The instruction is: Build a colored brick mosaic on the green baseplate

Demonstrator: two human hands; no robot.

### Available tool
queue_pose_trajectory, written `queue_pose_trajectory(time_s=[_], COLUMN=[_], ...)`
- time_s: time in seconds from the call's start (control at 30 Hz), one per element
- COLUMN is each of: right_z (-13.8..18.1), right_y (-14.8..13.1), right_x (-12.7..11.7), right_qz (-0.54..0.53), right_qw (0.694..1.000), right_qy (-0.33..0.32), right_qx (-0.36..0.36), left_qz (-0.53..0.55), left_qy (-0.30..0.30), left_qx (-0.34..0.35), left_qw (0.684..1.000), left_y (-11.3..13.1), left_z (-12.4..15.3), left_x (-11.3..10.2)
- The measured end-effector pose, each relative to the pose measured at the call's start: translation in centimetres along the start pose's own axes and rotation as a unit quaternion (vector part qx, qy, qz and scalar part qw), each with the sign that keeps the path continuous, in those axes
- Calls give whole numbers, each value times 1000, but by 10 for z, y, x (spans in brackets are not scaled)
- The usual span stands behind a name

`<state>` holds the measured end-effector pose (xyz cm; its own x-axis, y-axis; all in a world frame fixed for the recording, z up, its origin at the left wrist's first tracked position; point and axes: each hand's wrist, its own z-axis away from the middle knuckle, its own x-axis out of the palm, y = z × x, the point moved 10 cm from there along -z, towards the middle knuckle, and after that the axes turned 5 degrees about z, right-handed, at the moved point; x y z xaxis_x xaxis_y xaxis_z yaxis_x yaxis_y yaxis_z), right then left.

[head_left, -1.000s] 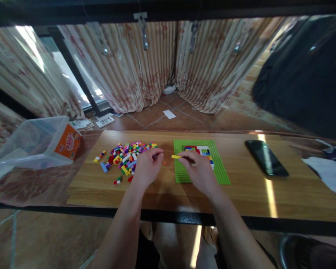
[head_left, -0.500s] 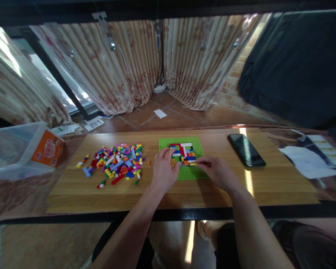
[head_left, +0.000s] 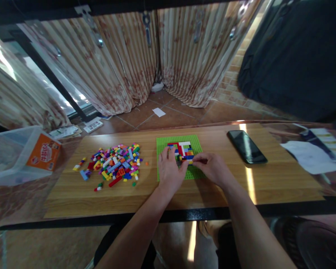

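A green studded baseplate [head_left: 160, 144] lies on the table and bears a low build of toy bricks [head_left: 184, 149] in red, white, blue and other colours. My left hand [head_left: 169, 172] rests over the build's left and near side, fingers apart and thumb stretched to the right; it covers part of the bricks. At the build's near right corner, my right hand [head_left: 212, 169] is closed in a pinch on a small toy brick, mostly hidden by the fingertips. Blue and yellow show right beside them.
A pile of loose bricks [head_left: 116, 164] spreads over the left of the wooden table [head_left: 100, 203]. A black phone [head_left: 246, 146] lies to the right. Beyond the table's ends are a clear plastic tub [head_left: 14, 157] and white paper [head_left: 305, 157].
My left hand has shifted right, its thumb now close to my right fingertips. My right hand has moved slightly toward the build and stays pinched. The whole view has tilted a little.
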<state>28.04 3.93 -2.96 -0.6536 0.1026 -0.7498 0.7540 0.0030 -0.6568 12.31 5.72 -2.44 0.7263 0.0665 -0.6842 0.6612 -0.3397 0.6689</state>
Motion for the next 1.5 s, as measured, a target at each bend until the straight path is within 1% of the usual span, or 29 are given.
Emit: queue_pose_trajectory(time_s=[0.17,0.4,0.57,0.83,1.0,1.07,1.23,1.37,1.5], right_z=[-1,-3,-3,-4,-2,-1,-2,-2,-3], right_y=[6,13,12,12,16,16,4,-1,-6], right_x=[1,2,4,7,-1,0,8,7,5], right_qz=[-34,-59,-66,-54,-22,-17,-28,-8,44], right_qw=[999,998,998,998,999,999,999,1000,999], right_qy=[4,13,10,-16,7,5,-19,-12,-1], right_qx=[18,27,9,7,33,40,17,20,12], left_qz=[7,6,5,20,22,12,-1,7,23], left_qy=[25,35,33,11,5,0,-19,-28,-44], left_qx=[-23,-63,-63,-39,-46,-51,-64,-70,-67], left_qw=[999,997,997,999,999,999,998,997,997], left_y=[-2,-2,-2,-8,-9,-8,-6,-5,-4], left_z=[0,-2,-1,-2,-3,0,9,16,21], left_x=[2,1,0,0,-7,-8,-8,-9,-9])
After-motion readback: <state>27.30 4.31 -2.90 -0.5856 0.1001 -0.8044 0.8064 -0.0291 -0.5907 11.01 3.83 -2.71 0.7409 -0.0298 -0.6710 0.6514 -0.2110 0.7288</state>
